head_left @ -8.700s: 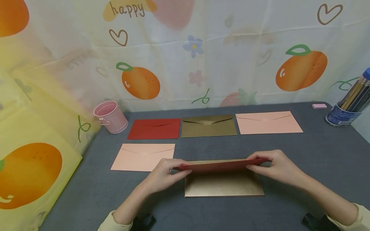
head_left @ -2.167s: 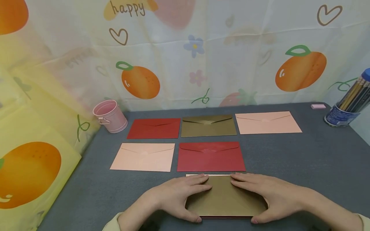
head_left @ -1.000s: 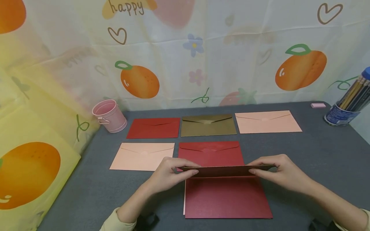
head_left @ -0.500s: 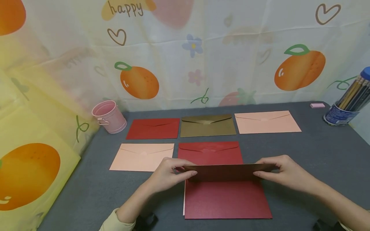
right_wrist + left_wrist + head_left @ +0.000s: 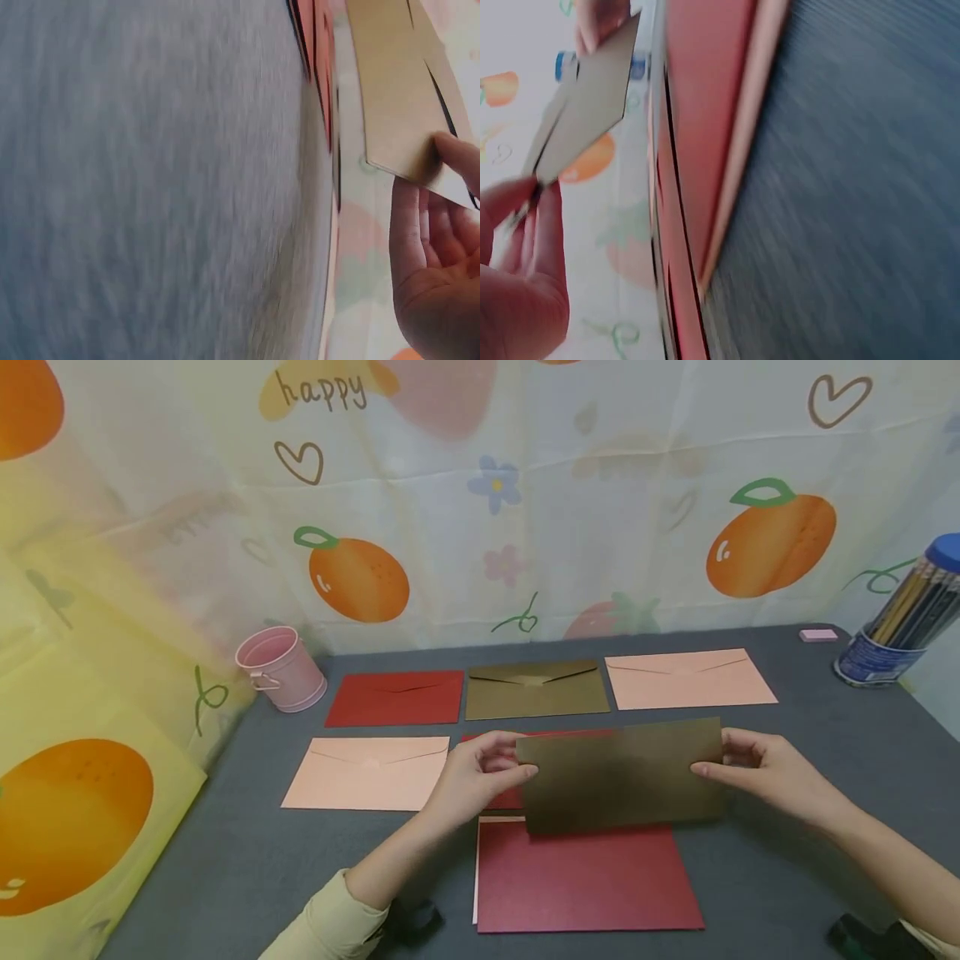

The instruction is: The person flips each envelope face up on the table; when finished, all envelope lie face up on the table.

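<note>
A gold-brown envelope (image 5: 622, 774) is lifted above the grey table, its plain side facing me. My left hand (image 5: 480, 772) pinches its left edge and my right hand (image 5: 757, 768) pinches its right edge. The same envelope (image 5: 581, 101) shows in the left wrist view and, as a tan sheet (image 5: 401, 97), in the right wrist view. Below it a dark red envelope (image 5: 588, 881) lies on a small stack near the front edge. Another red envelope (image 5: 491, 739) lies mostly hidden behind the held one.
On the grey table (image 5: 810, 827) lie a red envelope (image 5: 396, 698), a gold envelope (image 5: 536, 688) and two pink envelopes (image 5: 686, 679) (image 5: 366, 772). A pink bucket (image 5: 281, 668) stands back left; a pencil tub (image 5: 900, 618) and pink eraser (image 5: 817, 634) back right.
Both hands have lifted the gold-brown envelope off the stack and raised it up and away, tipping it from edge-on to face-on. The red envelope beneath now lies uncovered.
</note>
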The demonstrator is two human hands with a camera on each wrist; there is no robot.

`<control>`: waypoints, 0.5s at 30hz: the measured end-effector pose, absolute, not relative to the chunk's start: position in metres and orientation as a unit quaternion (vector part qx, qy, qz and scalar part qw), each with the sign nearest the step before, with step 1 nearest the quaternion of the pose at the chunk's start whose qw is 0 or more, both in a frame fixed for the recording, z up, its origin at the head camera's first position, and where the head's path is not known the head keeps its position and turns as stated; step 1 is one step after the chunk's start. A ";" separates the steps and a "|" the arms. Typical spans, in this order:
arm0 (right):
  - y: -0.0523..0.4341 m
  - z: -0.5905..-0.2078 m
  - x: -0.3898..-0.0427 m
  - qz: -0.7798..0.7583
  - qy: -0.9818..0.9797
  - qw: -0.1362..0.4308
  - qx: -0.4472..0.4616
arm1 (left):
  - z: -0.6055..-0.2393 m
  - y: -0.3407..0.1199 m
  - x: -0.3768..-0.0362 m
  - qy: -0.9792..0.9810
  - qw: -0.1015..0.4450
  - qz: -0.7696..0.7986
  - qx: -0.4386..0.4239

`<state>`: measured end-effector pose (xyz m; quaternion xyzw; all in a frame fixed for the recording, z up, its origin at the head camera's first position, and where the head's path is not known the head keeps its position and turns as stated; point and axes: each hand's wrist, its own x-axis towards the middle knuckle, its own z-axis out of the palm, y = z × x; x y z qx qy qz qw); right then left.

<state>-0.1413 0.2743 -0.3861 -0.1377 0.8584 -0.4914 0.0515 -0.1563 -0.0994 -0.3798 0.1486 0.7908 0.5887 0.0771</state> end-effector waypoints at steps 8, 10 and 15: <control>0.314 -0.395 -0.159 -0.510 0.853 0.107 -0.014 | -0.385 -0.056 -0.170 0.691 0.145 0.703 0.089; 0.325 -0.397 -0.163 -0.511 0.851 0.121 0.000 | -0.384 -0.043 -0.172 0.661 0.163 0.730 0.061; 0.352 -0.401 -0.172 -0.506 0.850 0.140 0.030 | -0.380 -0.009 -0.180 0.595 0.204 0.777 -0.003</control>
